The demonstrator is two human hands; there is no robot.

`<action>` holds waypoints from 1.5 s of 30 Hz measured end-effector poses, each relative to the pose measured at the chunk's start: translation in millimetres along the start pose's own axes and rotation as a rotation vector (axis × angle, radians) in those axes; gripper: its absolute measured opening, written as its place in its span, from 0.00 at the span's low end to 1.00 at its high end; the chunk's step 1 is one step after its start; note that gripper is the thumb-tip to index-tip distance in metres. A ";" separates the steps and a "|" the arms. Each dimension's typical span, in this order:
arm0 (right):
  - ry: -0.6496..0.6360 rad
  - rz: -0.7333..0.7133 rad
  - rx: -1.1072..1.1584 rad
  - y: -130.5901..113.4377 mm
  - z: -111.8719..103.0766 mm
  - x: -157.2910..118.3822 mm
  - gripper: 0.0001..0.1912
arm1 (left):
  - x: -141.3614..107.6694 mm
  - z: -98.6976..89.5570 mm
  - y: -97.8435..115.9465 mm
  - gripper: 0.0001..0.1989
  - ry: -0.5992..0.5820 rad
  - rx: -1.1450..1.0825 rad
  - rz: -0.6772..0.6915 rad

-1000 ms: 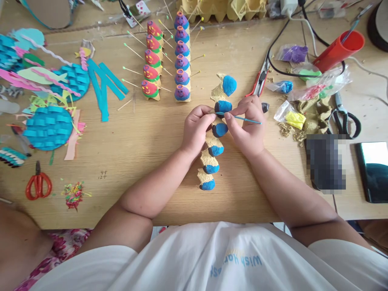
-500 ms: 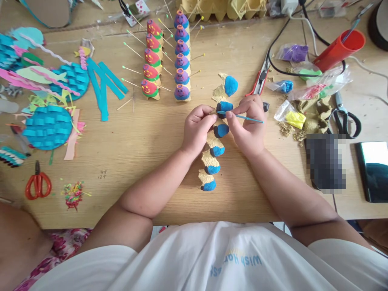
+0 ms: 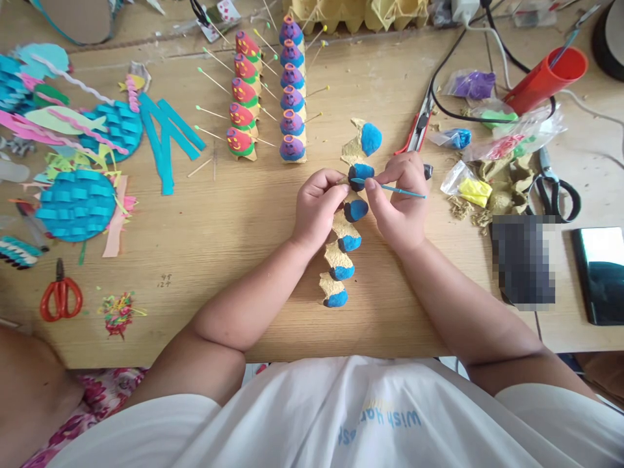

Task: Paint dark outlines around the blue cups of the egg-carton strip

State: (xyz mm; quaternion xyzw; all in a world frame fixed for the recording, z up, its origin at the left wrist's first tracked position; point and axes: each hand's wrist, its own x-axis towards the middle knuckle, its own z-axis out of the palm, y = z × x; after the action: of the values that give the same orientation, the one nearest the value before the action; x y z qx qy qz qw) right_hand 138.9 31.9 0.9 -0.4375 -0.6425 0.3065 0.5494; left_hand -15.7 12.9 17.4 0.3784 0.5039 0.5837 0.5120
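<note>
My left hand (image 3: 316,205) is at 9 o'clock of the row of carton cups (image 3: 345,229), with thumb and finger pinched together at the edge of the second cup from the top. I think I hold it so it won't slide or tip. My right hand (image 3: 400,201), over at 4 o'clock, is closed around a thin blue tool (image 3: 404,192). My fingers are close to its tip, maybe so I can make tiny moves. The tip is right at that cup's front, which is blue (image 3: 365,170) with a dark bit; I can't tell how hard it presses. The row is right in front of me, running from 12 to 6 o'clock, so both hands can get to it. At 11 o'clock is a row of purple faces (image 3: 293,101), and red faces (image 3: 241,117) are just beside them, perhaps put there so nothing bumps them. The blue clay bag (image 3: 459,138) is at 2 o'clock and the yellow clay (image 3: 475,192) near 3, likely kept close for easy grabbing.
</note>
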 end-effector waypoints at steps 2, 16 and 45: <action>0.003 -0.002 -0.015 -0.3 0.1 0.5 0.17 | 0.1 -0.4 -0.2 0.08 -0.003 0.000 0.003; 0.220 0.104 0.142 20.1 7.6 6.5 0.25 | 4.2 0.2 0.3 0.11 -0.100 -0.257 -0.249; -0.153 0.409 0.632 9.8 7.5 8.5 0.26 | 2.3 5.1 4.8 0.17 -0.130 -0.205 -0.143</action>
State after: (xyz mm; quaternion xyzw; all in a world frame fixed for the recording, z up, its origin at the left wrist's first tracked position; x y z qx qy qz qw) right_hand 133.6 44.3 -5.5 -0.3418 -0.4549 0.6243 0.5352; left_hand -12.3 16.3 22.9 0.3244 0.4330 0.5683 0.6199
